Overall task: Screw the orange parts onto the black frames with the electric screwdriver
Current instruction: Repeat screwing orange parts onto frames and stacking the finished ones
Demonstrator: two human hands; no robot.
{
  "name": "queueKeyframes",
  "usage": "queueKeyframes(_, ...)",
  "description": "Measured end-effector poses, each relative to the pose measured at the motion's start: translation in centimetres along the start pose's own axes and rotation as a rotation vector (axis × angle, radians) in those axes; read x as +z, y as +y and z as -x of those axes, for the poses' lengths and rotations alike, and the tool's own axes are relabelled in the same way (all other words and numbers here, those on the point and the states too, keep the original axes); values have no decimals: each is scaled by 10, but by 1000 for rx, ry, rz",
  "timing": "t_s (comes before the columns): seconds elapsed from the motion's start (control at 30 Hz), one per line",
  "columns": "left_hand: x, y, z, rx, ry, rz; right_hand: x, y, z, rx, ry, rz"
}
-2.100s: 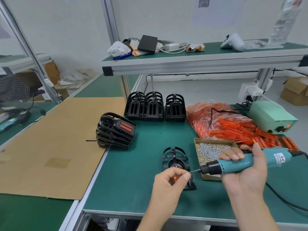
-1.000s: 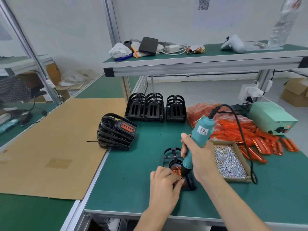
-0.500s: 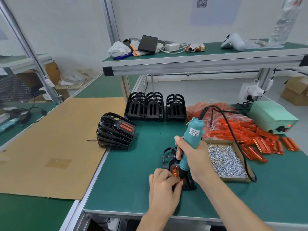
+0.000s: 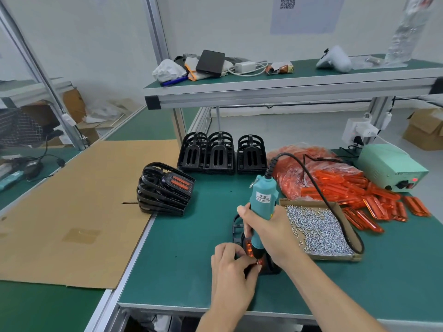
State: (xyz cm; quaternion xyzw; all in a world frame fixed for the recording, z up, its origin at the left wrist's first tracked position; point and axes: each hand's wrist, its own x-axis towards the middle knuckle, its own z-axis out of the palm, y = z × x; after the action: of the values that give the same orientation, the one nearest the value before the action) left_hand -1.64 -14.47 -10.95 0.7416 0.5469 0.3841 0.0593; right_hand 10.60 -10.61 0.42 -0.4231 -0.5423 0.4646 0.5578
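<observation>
This is an assembly workstation in a small factory or workshop. The green-matted tabletop (image 4: 191, 259) sits in an aluminium-profile frame (image 4: 163, 44) with an upper shelf (image 4: 287, 79) of the same build. Parts lie in batches: a row of black frames (image 4: 221, 153), a stack of finished ones (image 4: 165, 189), a bag and heap of orange parts (image 4: 335, 185), and a cardboard tray of loose screws (image 4: 318, 230). A corded electric screwdriver (image 4: 261, 204) leads to a pale green power supply box (image 4: 390, 166). Cardboard boxes (image 4: 424, 130) stand on the floor, and a QR-code sheet (image 4: 287, 2) hangs on the wall.
</observation>
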Motion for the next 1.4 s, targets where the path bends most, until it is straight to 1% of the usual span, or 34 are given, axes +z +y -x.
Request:
queueKeyframes(0.2,0,1,0,-45,5,45,-9,5,0,-17,-63,22)
queueKeyframes(0.27,0,2,0,-62,4,57,-10,5,0,-8,-114,27)
queueKeyframes(0.43,0,2,1,-91,-1,81,-14,1,-4,26,-304,37)
queueKeyframes(0.5,-1,3,1,-83,-4,81,-15,-3,-5,32,-339,20)
queueKeyframes(0.57,-3,4,0,-69,-6,73,-18,-7,-6,22,-326,-13)
queueKeyframes(0.7,-7,6,0,-33,-5,43,-26,-7,-7,-23,-220,-128)
queueKeyframes(0.8,-9,8,0,-2,-4,14,-31,-4,-4,-3,-151,-225)
queueKeyframes(0.87,-10,9,0,5,-8,8,-33,-3,-3,-4,-133,-243)
queueKeyframes(1.03,-11,10,1,27,-4,-10,-32,-2,-3,-36,-151,-211)
queueKeyframes(1.17,-11,10,2,45,16,-12,-33,-19,-9,-66,-302,-108)
queueKeyframes(1.2,-11,10,2,55,18,-19,-33,-25,-12,-92,-305,-111)
queueKeyframes(1.23,-11,10,2,64,19,-31,-34,-31,-15,-126,-271,-142)
queueKeyframes(1.3,-12,10,3,90,27,-69,-39,-39,-18,-163,-122,-319)
queueKeyframes(1.4,-11,11,5,158,55,-97,-58,-36,-7,-63,131,-710)
